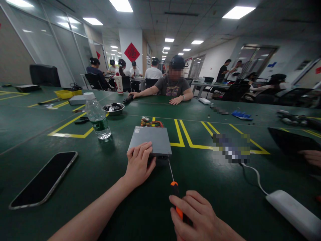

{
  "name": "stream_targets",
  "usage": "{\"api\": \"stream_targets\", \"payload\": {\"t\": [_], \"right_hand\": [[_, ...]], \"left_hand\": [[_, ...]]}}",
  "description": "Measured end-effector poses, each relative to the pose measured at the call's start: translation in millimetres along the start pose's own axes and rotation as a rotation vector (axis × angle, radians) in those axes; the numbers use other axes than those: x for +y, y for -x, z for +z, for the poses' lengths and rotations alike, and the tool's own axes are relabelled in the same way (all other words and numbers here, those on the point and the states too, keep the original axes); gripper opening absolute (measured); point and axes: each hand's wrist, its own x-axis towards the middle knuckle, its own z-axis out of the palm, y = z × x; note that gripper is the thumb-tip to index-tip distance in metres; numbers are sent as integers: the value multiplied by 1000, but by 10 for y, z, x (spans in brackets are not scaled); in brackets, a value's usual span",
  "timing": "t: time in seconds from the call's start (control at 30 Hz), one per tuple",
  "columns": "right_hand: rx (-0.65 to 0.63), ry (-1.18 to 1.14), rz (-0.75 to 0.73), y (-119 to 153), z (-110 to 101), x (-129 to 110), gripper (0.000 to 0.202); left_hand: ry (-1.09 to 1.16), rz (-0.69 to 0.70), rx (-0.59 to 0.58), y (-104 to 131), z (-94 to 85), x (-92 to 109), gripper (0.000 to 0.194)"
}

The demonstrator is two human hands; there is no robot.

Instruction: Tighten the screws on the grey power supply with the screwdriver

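Observation:
A grey metal computer power supply [156, 138] lies flat on the green table, with a bundle of coloured cables [156, 124] behind it. My left hand [139, 164] grips its near left side, fingers on the top face and thumb against the front edge. In my right hand [197, 214], closed around the handle, is an orange and black screwdriver [175, 187]. Its thin shaft points away from me, and the tip reaches the supply's front right corner. Whether the tip sits in a screw is too small to tell.
Left of the supply stand a water bottle [97, 117] and a metal bowl [113, 108] of small dark parts; a phone [43, 179] lies nearer. At right are a white power bank-like block [293, 211] with a cable and blue gloves [241, 115]. A person [173, 85] sits opposite.

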Motion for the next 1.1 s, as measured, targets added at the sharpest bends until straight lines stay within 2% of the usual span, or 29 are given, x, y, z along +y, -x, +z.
{"api": "stream_targets", "payload": {"t": [0.2, 0.37, 0.5, 0.53, 0.63, 0.87, 1.1], "right_hand": [[-84, 26, 7, 34, 52, -59, 27], [-13, 80, 92, 40, 4, -102, 24], [70, 173, 38, -25, -103, -60, 18], [54, 187, 23, -41, -130, -43, 19], [87, 200, 44, -60, -168, -13, 15], [79, 161, 101, 28, 14, -148, 29], [44, 231, 111, 63, -2, -210, 17]], "left_hand": [[-11, 7, 20, -5, -8, 11, 25], [-21, 14, 14, 2, 2, 5, 25], [-22, 12, 19, -1, -3, 9, 24], [-23, 14, 21, -2, -4, 10, 24], [-25, 16, 20, -7, -4, 10, 25], [-32, 14, 28, -14, -9, 19, 24], [-40, 9, 16, -4, 14, 11, 24]]}}
